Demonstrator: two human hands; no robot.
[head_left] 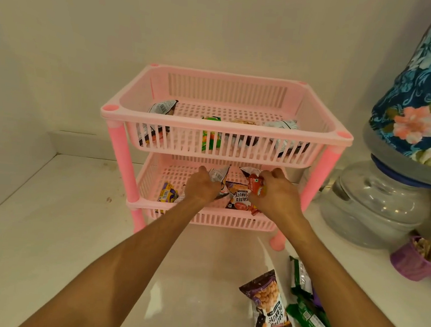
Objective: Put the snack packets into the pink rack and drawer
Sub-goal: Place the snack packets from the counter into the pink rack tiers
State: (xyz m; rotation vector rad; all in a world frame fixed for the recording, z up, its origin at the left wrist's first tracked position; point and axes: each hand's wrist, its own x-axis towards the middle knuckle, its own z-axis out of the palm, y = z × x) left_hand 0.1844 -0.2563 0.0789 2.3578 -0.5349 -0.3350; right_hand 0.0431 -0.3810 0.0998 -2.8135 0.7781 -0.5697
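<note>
Reaching into the pink rack's [226, 127] lower tray at frame centre, the left hand [202, 186] pinches a silvery packet [218, 175] and the right hand [275, 193] a red packet [256, 185]. Either could snag on the upper tray's underside. More packets [271, 302] wait on the bench [69, 228], lower right.

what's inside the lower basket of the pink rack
A yellow-and-purple packet and a salted peanuts packet lie in the lower pink plastic basket; both hands hold more packets, hiding what lies beneath.

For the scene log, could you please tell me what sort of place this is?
Probably a home kitchen or pantry counter: a white counter against a plain wall, a covered water dispenser jar, and a pink rack holding snack packets.
</note>
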